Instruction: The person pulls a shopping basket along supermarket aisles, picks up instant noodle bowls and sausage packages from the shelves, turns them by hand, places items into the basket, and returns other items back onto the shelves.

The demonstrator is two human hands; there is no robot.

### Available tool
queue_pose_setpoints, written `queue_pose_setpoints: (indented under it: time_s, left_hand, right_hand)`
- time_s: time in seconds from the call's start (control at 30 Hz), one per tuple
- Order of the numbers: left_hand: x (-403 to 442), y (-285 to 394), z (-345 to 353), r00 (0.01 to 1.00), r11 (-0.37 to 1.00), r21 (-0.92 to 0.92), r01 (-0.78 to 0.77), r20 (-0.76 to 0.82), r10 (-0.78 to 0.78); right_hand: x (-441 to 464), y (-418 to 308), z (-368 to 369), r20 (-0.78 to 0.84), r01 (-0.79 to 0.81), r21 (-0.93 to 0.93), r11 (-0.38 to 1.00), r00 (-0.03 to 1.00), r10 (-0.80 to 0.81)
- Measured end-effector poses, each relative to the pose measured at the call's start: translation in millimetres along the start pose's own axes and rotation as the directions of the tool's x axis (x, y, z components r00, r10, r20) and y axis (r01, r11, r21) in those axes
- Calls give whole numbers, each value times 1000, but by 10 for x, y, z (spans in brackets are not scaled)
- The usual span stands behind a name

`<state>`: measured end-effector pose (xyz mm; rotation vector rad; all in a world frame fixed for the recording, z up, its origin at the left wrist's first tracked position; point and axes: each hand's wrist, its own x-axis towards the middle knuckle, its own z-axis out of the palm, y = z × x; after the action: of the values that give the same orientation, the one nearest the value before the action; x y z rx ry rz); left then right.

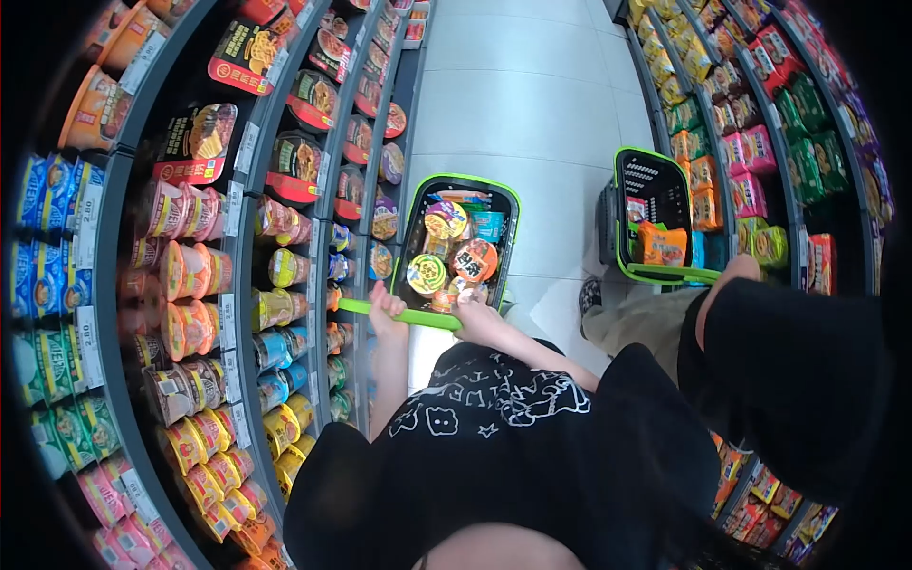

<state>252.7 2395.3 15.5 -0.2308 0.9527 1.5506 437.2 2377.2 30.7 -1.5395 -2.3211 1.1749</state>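
A black shopping basket (514,223) with a lime-green rim hangs in front of me. Its green handle (432,318) lies across the near side. My left hand (384,310) is closed round the handle toward its left part. At the handle's right end, my right hand (475,315) is closed against it, beside the near edge of the basket; its fingertips are partly unclear. Inside the basket are several round instant noodle cups, among them a purple-and-yellow cup (446,220), a green-and-yellow cup (427,275) and an orange-red cup (474,260). A teal packet (487,226) lies beside them.
Shelves of instant noodle cups (195,328) line my left side; bagged noodles (746,152) fill the right shelves. To my right, another person's hand (739,270) holds a second basket (619,214) containing an orange packet (662,244). A tiled floor (522,104) runs along the aisle.
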Motion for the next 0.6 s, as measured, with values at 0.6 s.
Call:
queue_pose_setpoints:
  time_s: [0.6]
  left_hand:
    - [985,-677,647,971,955,275,-112,233,47]
  right_hand:
    - [794,752,-893,-34,-10,25,1000,999,11]
